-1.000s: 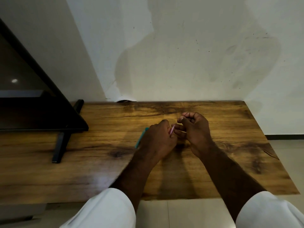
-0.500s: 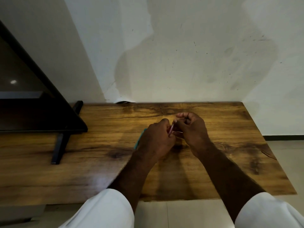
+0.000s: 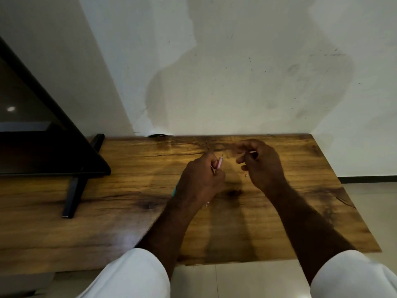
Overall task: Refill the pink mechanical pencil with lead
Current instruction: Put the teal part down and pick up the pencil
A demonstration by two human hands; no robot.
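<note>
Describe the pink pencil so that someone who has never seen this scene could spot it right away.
Start at the wooden table against the white wall; two hands hover over its middle. The left hand is closed around the pink mechanical pencil, whose end pokes up past the fingers. It is the only pale pink stick there; a teal object peeks out left of that hand.

Left hand [image 3: 198, 179] fisted, right hand [image 3: 261, 164] half-curled.

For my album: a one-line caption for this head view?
Left hand grips a slim pink mechanical pencil above a wooden table; right hand hovers alongside.
</note>
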